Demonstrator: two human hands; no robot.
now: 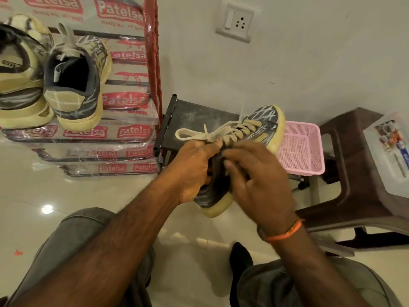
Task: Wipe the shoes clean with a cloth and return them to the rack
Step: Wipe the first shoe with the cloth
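Gripping a rubber-soled laced sneaker [241, 151]: left hand [194, 171], right hand [259, 185].

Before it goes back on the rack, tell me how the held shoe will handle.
The shoe probably feels light, since both hands hold it aloft easily. Its thick pale sole looks stiff, so it should sit flat. The loose lace loop is floppy and may snag.

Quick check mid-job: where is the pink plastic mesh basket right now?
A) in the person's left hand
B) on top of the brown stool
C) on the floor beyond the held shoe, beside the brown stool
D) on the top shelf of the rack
C: the pink plastic mesh basket sits low behind the grey, cream-soled shoe, next to the brown plastic stool.
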